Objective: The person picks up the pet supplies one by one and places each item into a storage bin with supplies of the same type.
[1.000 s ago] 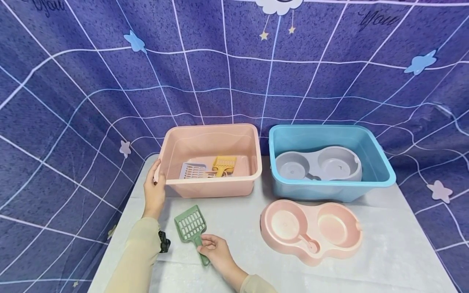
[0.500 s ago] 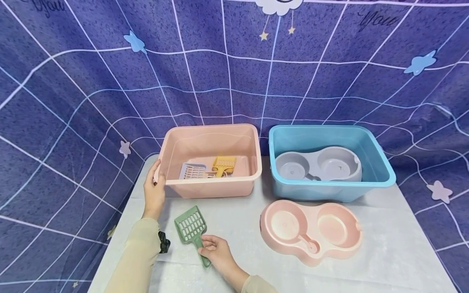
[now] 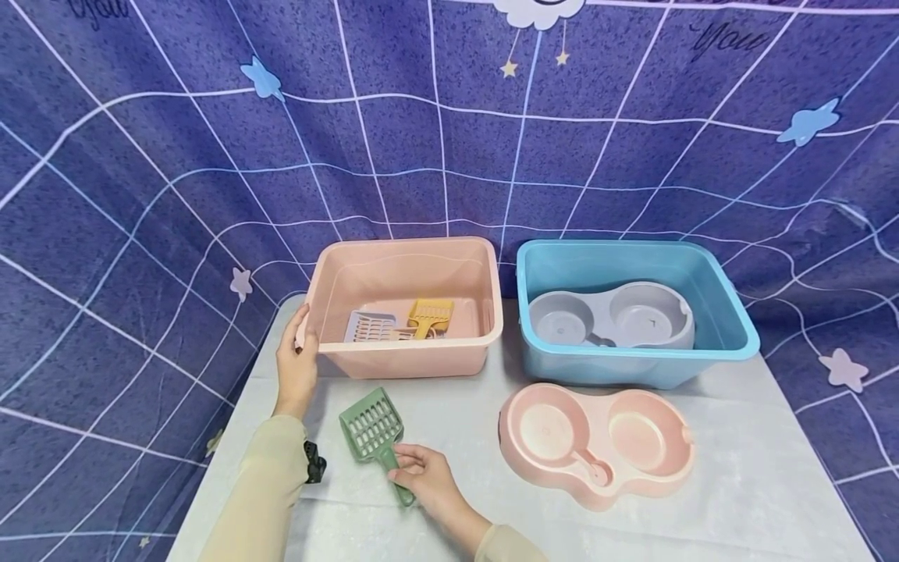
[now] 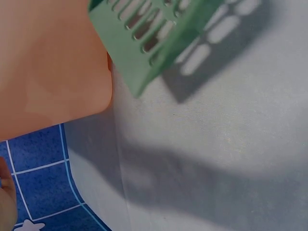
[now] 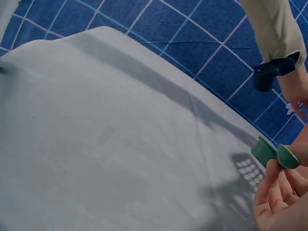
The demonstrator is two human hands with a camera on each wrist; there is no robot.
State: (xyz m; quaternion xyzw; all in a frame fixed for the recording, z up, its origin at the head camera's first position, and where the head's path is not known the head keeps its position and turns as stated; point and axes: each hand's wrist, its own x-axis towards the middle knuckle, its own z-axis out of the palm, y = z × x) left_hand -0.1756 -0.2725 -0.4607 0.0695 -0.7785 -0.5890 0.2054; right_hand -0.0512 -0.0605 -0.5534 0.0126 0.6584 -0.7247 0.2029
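Note:
My left hand (image 3: 296,367) holds the left rim of a pink litter box (image 3: 407,363), which stands at the back left. My right hand (image 3: 430,480) pinches the handle of a green slotted litter scoop (image 3: 372,425) in front of it. In the left wrist view the scoop's head (image 4: 130,57) hangs above the table beside the litter box wall, its slotted shadow on the cloth. The right wrist view shows the handle (image 5: 287,156) end-on between thumb and fingers. Inside the litter box lie a grey scoop (image 3: 371,326) and a yellow scoop (image 3: 430,316), their handles partly hidden.
A blue litter box (image 3: 635,367) stands to the right, holding a grey double pet bowl (image 3: 597,300). In front of it a pink double pet bowl (image 3: 597,421) lies on the white-covered table (image 3: 449,414). A blue patterned curtain (image 3: 449,140) hangs behind.
The scoop in my right hand has shifted slightly to the right, its head a little farther back. My left hand stays on the litter box rim.

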